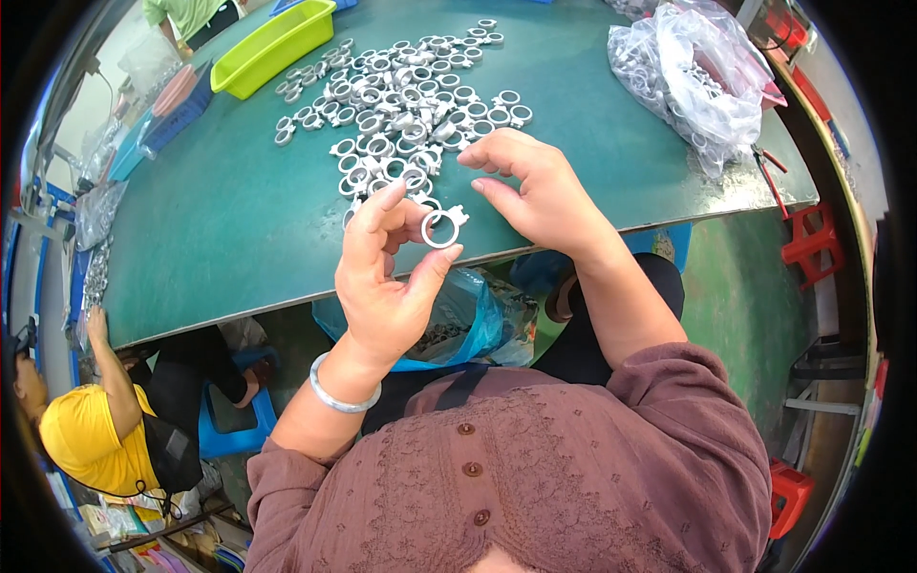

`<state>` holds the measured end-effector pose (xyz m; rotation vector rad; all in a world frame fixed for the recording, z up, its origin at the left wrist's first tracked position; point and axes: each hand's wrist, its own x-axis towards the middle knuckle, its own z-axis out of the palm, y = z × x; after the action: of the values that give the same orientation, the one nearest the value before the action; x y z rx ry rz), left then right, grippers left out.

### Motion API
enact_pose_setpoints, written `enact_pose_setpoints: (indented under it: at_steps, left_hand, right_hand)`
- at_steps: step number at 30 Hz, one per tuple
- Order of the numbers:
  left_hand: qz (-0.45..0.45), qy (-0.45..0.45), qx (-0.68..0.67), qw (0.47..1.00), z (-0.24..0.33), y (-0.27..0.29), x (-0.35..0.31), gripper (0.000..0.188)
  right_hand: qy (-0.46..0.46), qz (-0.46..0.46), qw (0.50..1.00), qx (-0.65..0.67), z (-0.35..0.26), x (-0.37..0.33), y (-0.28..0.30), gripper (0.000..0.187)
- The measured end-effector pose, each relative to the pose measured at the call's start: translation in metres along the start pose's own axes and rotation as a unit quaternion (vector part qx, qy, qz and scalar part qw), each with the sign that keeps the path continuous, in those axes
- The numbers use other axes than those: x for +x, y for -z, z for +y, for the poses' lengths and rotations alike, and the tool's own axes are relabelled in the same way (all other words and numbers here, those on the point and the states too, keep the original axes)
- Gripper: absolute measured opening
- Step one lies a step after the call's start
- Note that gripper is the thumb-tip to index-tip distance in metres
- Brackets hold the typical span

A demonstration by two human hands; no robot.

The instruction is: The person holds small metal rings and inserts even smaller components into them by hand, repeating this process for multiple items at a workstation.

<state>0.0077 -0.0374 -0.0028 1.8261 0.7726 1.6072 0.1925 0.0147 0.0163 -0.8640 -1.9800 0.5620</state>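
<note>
one pale ring (458, 218), perhaps metal, in the left hand (382, 291).

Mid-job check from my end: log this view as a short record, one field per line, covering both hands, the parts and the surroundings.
Left hand: the left hand pinches a pale ring with a small tab
Right hand: the right hand holds nothing, fingers loosely curled
Parts: a loose pile of similar rings
Surface: green table
Far left: yellow-green bin
Far right: clear plastic bag with small parts inside
Below near edge: blue plastic bag
Nearby: co-worker in yellow, lower left
</note>
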Motion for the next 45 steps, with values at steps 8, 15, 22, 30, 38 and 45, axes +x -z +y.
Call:
enact_pose_setpoints:
  at_steps: [8, 15, 22, 30, 38, 45]
  left_hand:
    - [-0.020, -0.009, 0.148, 0.989, -0.001, 0.011, -0.004, 0.051]
    - [0.069, 0.296, -0.250, 0.919, 0.005, 0.018, -0.004, 0.032]
    - [0.083, 0.311, -0.286, 0.902, 0.005, 0.024, -0.003, 0.019]
    - [0.067, 0.335, -0.240, 0.909, 0.010, 0.015, 0.009, 0.018]
    - [0.047, 0.333, -0.295, 0.894, 0.004, 0.016, 0.005, 0.014]
    - [0.035, 0.338, -0.308, 0.889, 0.006, 0.013, 0.004, 0.015]
  right_hand:
    - [0.047, -0.018, 0.973, -0.227, 0.007, -0.002, -0.014, 0.035]
    - [0.047, -0.012, 0.977, -0.206, 0.002, 0.008, -0.027, 0.033]
    - [0.053, -0.010, 0.981, -0.186, -0.002, 0.015, -0.034, 0.018]
    - [0.193, 0.036, 0.969, -0.148, -0.017, 0.014, -0.030, 0.014]
    - [0.159, 0.054, 0.985, 0.037, -0.026, 0.011, -0.028, 0.026]
    - [0.026, 0.013, 0.965, 0.261, -0.025, 0.005, -0.023, 0.030]
